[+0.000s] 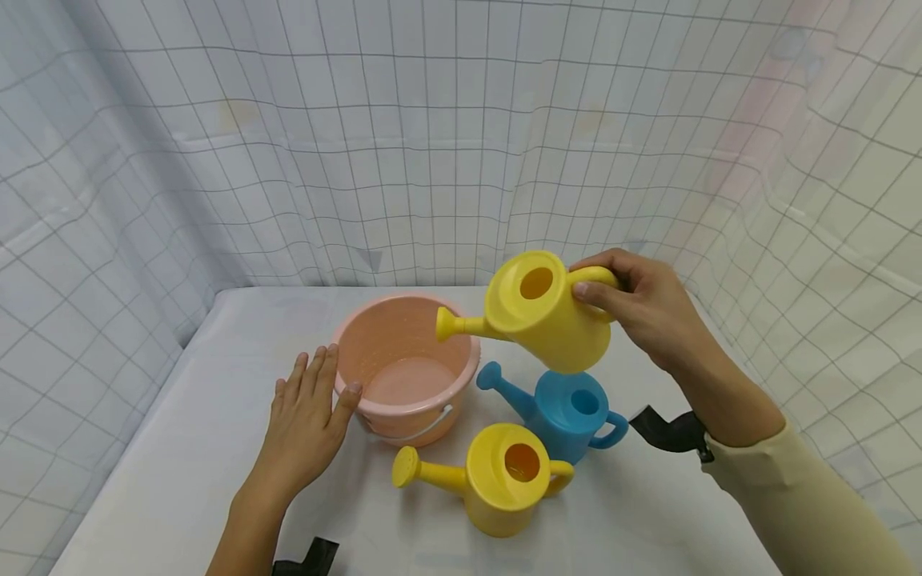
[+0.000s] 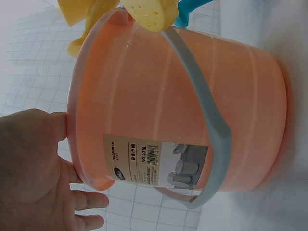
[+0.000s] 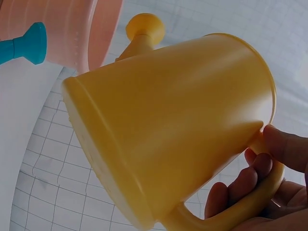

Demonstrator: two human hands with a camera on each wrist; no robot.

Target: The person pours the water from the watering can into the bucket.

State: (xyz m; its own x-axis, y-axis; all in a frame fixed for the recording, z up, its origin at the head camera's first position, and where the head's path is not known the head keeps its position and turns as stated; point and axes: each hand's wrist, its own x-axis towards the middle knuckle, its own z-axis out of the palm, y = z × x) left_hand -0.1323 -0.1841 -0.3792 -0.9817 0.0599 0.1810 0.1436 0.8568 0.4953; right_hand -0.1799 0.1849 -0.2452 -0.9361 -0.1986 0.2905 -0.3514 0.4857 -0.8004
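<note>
My right hand (image 1: 651, 308) grips the handle of a yellow watering can (image 1: 558, 324), raised off the table and tipped to the left. Its spout head overlaps the right rim of a pink bucket (image 1: 425, 412) in the head view. In the right wrist view the handle passes through the curled fingers (image 3: 240, 185). With fingers straight, my left hand (image 1: 306, 420) touches the bucket's left rim, and the left wrist view shows thumb and fingers along that rim (image 2: 72, 103). A blue watering can (image 1: 565, 412) stands below the raised one, and a second yellow watering can (image 1: 500, 476) stands in front of it.
A white-covered table (image 1: 238, 352) carries everything. White grid-patterned curtains (image 1: 446, 144) hang behind and at both sides. The bucket has a grey carrying handle (image 2: 202, 101) hanging down its side and a printed label (image 2: 154, 161).
</note>
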